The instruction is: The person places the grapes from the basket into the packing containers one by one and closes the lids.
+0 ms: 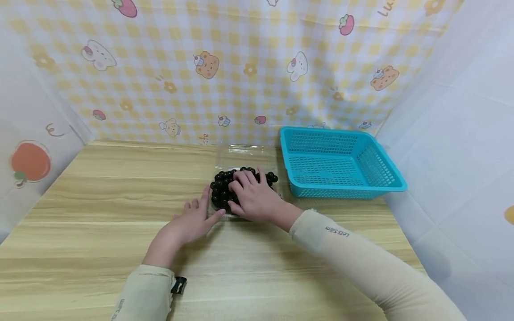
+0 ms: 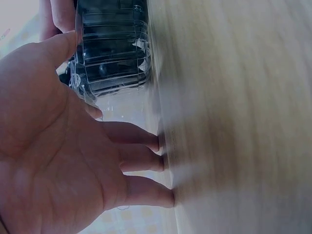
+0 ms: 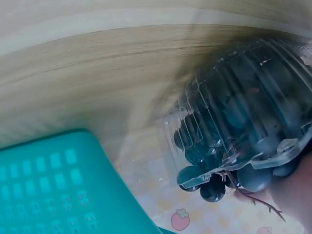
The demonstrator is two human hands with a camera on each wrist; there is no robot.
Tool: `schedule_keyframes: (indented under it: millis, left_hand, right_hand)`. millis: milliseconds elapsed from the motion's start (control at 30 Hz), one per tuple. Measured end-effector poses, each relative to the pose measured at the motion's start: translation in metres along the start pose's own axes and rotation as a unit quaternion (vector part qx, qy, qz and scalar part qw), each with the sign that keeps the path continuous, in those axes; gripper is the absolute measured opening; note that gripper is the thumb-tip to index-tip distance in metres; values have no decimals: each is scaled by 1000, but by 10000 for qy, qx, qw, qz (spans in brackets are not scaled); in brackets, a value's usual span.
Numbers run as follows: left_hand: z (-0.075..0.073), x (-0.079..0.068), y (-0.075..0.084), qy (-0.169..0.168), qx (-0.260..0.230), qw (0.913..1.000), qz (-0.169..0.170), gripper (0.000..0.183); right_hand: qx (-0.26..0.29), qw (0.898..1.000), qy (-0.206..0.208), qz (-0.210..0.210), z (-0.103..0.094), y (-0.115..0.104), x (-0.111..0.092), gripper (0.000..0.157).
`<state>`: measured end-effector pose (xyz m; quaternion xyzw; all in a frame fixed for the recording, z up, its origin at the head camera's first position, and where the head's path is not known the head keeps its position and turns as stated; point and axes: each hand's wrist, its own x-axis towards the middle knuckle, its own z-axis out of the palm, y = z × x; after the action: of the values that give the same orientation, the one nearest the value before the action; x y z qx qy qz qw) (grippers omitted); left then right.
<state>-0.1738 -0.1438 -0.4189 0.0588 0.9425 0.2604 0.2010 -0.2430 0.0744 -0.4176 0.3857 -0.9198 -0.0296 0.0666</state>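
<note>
A bunch of black grapes (image 1: 221, 189) fills a clear plastic clamshell box (image 2: 114, 85), its lid (image 1: 246, 157) folded back behind it. My right hand (image 1: 259, 198) lies over the grapes from the right, its bent fingers gripping the bunch. In the right wrist view, a thin brown stem (image 3: 263, 202) pokes out beside the grapes at the box's rim. My left hand (image 1: 190, 225) is at the box's front left corner, thumb and index finger spread along its edges. In the left wrist view, its other fingers (image 2: 146, 190) extend with their tips on the table.
A turquoise perforated basket (image 1: 333, 192) stands on the wooden table (image 1: 120, 200), just right of the box. Behind the table hangs a yellow checked cloth (image 1: 249, 89). White sheeting (image 1: 453, 178) encloses the right side.
</note>
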Motion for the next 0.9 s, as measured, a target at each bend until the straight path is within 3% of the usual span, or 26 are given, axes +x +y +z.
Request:
schedule_keyframes:
  millis: [200,300,600,900]
  left_hand:
    - [0,4,0,-9,22,10000,35,104]
    - [0,3,1,-29,3,10000,30,104]
    - [0,0,0,10,-11,10000,26,103]
    - [-2,1,1,6,19,10000,14,101]
  right_hand:
    - [369,9964,-760,-22,1,0,1,64]
    - [538,9947,-872,-59,2,2,3,68]
    - [1616,9850,-606,54,8,8,4,66]
    - [1188,9923,-333,120,10,9,7,70]
